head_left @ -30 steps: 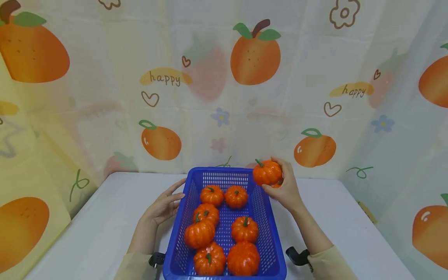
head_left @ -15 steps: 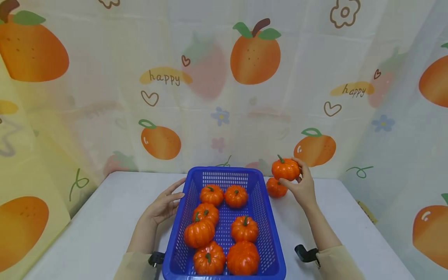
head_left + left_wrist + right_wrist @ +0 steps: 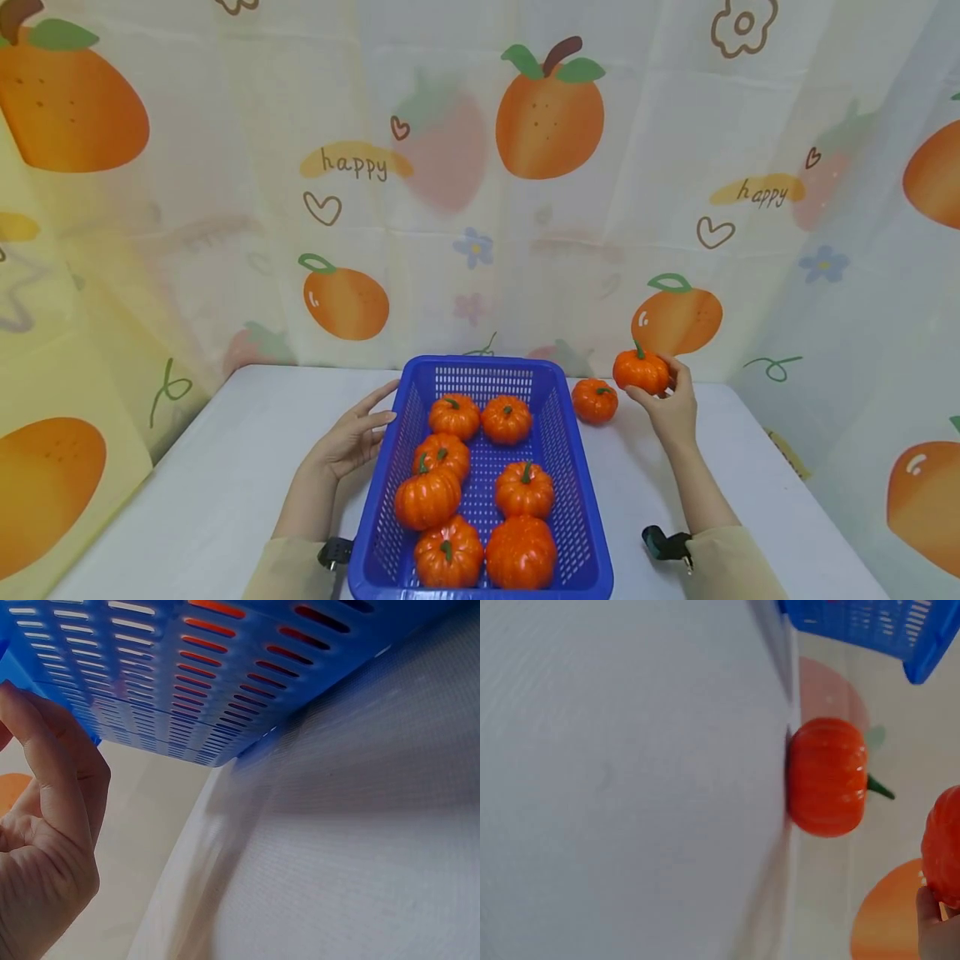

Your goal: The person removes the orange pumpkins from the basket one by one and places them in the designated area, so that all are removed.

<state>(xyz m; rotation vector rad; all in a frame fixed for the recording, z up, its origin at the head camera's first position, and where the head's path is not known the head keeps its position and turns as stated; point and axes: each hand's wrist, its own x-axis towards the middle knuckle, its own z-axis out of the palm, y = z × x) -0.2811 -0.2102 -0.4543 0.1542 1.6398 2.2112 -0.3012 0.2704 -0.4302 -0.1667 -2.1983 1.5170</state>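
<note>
My right hand (image 3: 672,410) pinches a small orange pumpkin (image 3: 641,372) with a green stem, held up over the back right of the table. In the right wrist view this held pumpkin (image 3: 943,847) shows only in part at the right edge. Another pumpkin (image 3: 595,402) sits on the table between that hand and the blue basket (image 3: 587,508). Several more pumpkins (image 3: 506,419) lie inside the basket, some along its left side and some along its right. My left hand (image 3: 351,442) rests at the basket's left rim, its fingers loosely extended.
A white table (image 3: 225,483) carries the basket, which stands in the middle near the front. Behind the table hangs a curtain (image 3: 465,317) printed with fruit. The basket's slotted side wall (image 3: 172,682) fills the top of the left wrist view.
My right hand has carried its pumpkin rightward, away from the basket's back right corner. The pumpkin on the table, mostly hidden before, now shows fully. My left hand and the basket stay put.
</note>
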